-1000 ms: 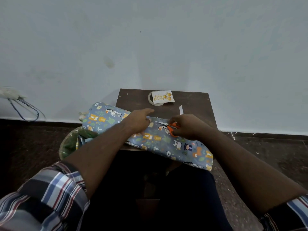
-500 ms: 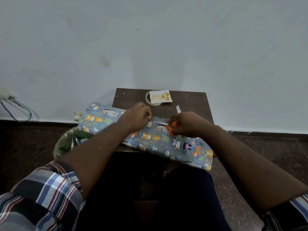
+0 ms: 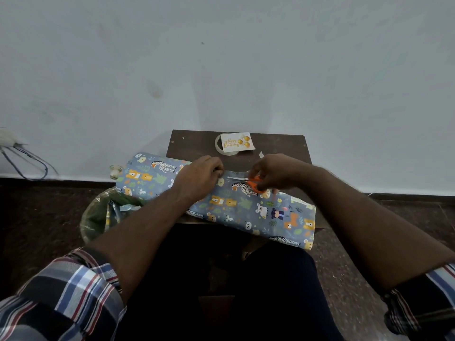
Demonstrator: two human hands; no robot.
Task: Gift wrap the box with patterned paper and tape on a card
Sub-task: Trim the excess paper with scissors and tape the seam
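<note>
Blue wrapping paper [image 3: 258, 210] printed with cartoon animals lies across a small dark wooden table [image 3: 197, 143]. Both of its ends hang past the table's sides. My left hand [image 3: 200, 175] pinches the paper's far edge near the middle. My right hand [image 3: 273, 172] grips orange-handled scissors [image 3: 253, 184]. Their blades point left along that edge toward my left fingers. At the table's back a white "Happy Birthday" card [image 3: 236, 142] rests on top of a clear tape roll [image 3: 218, 146]. No box shows; the paper may cover it.
A bin lined with green plastic [image 3: 98, 217] holds paper scraps on the floor at the table's left. A small white strip [image 3: 261, 155] lies on the table behind my right hand. The wall stands right behind the table. Cables [image 3: 24, 161] hang at the far left.
My left fingers curled from pointing flat on the paper to pinching its far edge. The right hand with the scissors stayed at about the same spot. The view shifted slightly.
</note>
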